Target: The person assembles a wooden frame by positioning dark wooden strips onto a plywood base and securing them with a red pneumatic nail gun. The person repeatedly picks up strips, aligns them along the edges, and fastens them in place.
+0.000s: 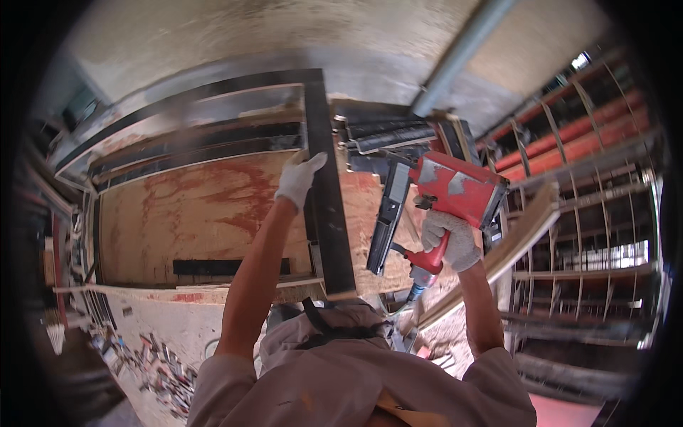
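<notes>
My right hand (451, 240), in a pale knit glove, is wrapped round the handle of a red nail gun (461, 186). The gun's long dark magazine (388, 224) points toward me, left of the hand, and a blue hose fitting (415, 290) hangs below the grip. My left hand (299, 179), in a white glove, grips the edge of a black wooden frame (333, 220) at its right-hand crosspiece. The frame reaches far to the left across the workbench. Its left part looks blurred.
A stained plywood bench top (192, 213) carries a loose black strip (229, 267). More black pieces (391, 135) lie at the back right. A grey pipe (462, 57) slants by the wall. Metal racking (576, 235) and a leaning plank (498, 260) stand right; wood scraps (160, 366) litter the floor.
</notes>
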Motion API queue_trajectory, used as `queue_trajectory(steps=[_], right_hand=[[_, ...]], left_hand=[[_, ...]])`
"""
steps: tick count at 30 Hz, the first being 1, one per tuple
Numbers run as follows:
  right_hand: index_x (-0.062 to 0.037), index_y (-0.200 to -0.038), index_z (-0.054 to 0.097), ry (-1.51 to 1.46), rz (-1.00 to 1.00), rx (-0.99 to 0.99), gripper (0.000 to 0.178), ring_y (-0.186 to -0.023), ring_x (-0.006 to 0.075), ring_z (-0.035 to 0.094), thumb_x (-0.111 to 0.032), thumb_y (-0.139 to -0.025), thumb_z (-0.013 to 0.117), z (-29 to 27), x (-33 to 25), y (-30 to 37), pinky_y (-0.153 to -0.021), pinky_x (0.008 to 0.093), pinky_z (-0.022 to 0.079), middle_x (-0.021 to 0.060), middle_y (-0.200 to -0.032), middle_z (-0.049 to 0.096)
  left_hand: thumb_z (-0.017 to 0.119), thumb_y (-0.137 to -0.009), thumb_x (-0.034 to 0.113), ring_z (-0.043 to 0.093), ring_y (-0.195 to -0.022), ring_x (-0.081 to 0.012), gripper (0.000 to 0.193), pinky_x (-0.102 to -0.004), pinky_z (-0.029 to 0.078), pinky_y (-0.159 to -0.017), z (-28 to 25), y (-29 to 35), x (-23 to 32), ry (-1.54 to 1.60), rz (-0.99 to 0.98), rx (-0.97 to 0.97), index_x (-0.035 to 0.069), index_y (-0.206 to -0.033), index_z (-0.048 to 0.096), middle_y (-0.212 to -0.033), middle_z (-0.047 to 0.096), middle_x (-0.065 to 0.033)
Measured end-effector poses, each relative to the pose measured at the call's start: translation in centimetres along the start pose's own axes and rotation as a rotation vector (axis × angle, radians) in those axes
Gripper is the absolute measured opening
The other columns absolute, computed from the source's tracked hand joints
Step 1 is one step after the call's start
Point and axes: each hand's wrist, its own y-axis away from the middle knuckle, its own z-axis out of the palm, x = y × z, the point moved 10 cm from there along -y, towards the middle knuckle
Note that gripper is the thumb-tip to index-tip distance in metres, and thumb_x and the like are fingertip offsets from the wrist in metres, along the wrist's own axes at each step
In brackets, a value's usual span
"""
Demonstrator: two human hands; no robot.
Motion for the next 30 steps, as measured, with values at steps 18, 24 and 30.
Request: queue_trajectory(steps=[18, 24, 30], right_hand=[[-0.0089, -0.097, 0.068, 0.636, 0.298, 0.113, 0.005, -0.048, 0.0112, 0.049, -0.013, -0.095, 0.068, 6.3, -11.4, -23.8, -0.046, 0.0291, 0.041, -0.0043, -0.062, 0.050], [-0.0127, -0.091, 0.068, 0.697, 0.331, 0.111, 0.010, -0.046, 0.0087, 0.046, -0.018, -0.090, 0.077, 6.8, -11.9, -25.8, -0.043, 0.0272, 0.038, -0.0056, -0.060, 0.050], [-0.0132, -0.094, 0.069, 0.873, 0.393, 0.155, 0.013, -0.046, 0.0069, 0.043, -0.021, -0.089, 0.078, 8.5, -12.9, -26.2, -0.043, 0.0264, 0.036, -0.0065, -0.061, 0.048]], left_hand=[[0.087, -0.084, 0.020, 0.067, -0.084, -0.0112, 0.032, -0.0302, 0.053, -0.079, 2.9, -14.7, 1.9, 0.089, -0.045, -0.072, -0.002, -0.106, 0.076, -0.096, 0.076, -0.0037], [0.088, -0.081, 0.019, 0.067, -0.079, -0.0118, 0.029, -0.0302, 0.053, -0.073, 2.7, -13.5, 2.2, -0.059, -0.104, -0.052, -0.001, -0.099, 0.078, -0.091, 0.077, -0.0049], [0.089, -0.080, 0.026, 0.065, -0.071, -0.0135, 0.034, -0.0316, 0.052, -0.068, 2.1, -13.8, 2.0, -0.159, -0.045, 0.004, -0.003, -0.093, 0.078, -0.082, 0.075, -0.0072]])
